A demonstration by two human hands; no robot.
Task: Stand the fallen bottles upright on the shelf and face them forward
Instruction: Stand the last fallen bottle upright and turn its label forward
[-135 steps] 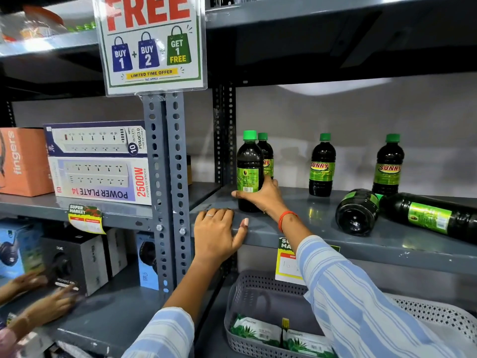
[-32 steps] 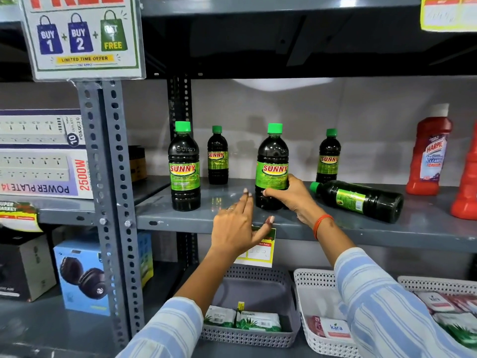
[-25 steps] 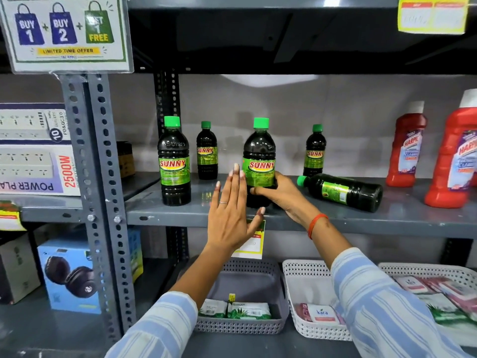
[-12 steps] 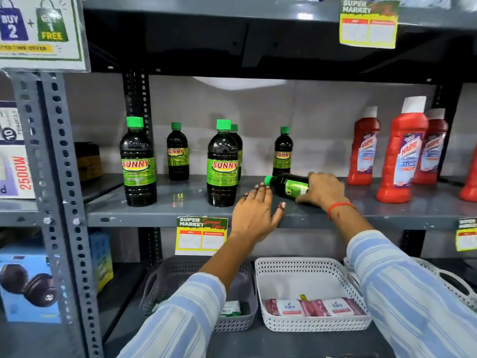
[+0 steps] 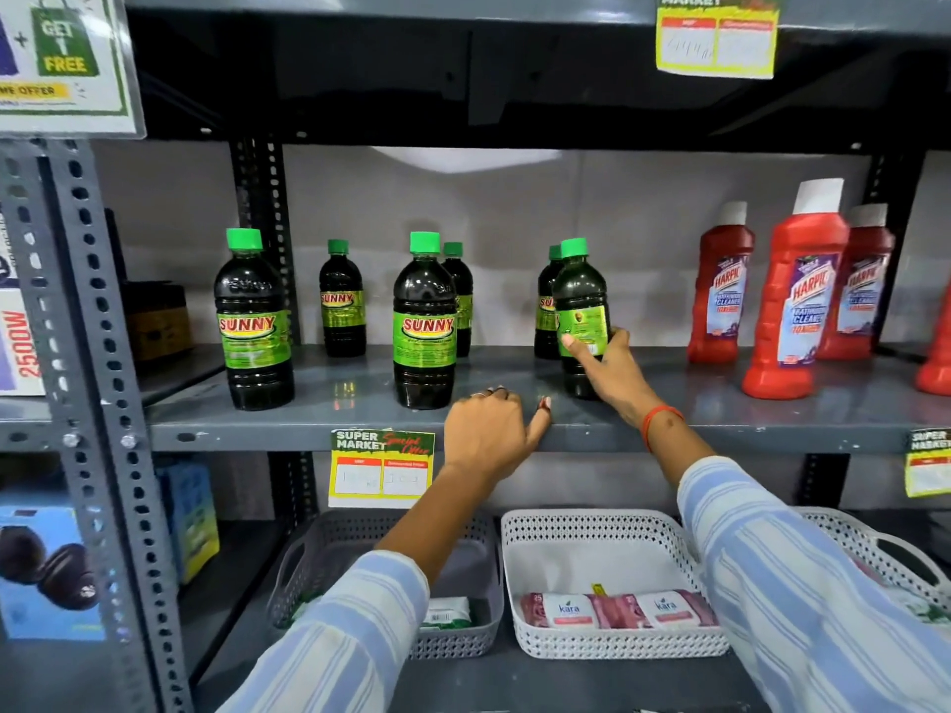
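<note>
Dark SUNNY bottles with green caps stand on the grey shelf [image 5: 360, 419]. My right hand [image 5: 599, 370] grips the lower body of one bottle [image 5: 579, 295], which is upright with its back label toward me. Two front bottles [image 5: 253, 321] [image 5: 424, 326] stand upright with their SUNNY labels facing forward. Three smaller-looking ones [image 5: 341, 301] [image 5: 460, 280] [image 5: 544, 306] stand behind. My left hand [image 5: 489, 432] rests on the shelf's front edge, fingers curled over it, holding nothing.
Red Harpic cleaner bottles [image 5: 792, 295] stand at the shelf's right end. A yellow price tag [image 5: 381, 468] hangs from the shelf edge. Below sit a grey basket [image 5: 463, 568] and a white basket [image 5: 592, 532] with packets. A perforated upright post [image 5: 103, 383] stands at left.
My right hand has raised the lying bottle from its side to upright. My left hand has settled onto the shelf edge. The view shifted right.
</note>
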